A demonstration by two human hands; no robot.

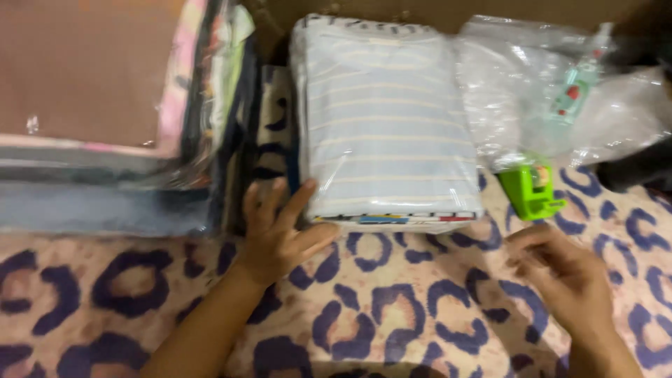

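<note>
Stacks of bagged folded garments [105, 112] occupy the far left corner of the leopard-print blanket [392, 308], its pale ground marked with dark blue rings. Just right of them, the left hand [276, 234] lies palm down with fingers spread apart, fingertips touching the near left corner of the striped garment pack [388, 122]. This pack, a light blue folded piece with pale stripes sealed in clear plastic, sits at the middle of the blanket's far edge; its long axis runs from near to far, the stripes crossing it, the near short end facing the person. Right of it lie crumpled clear plastic bags [560, 91]. A green tape dispenser [532, 189] rests below them. The right hand [567, 280], blurred, hovers near the dispenser, fingers loosely curled, holding nothing visible.
</note>
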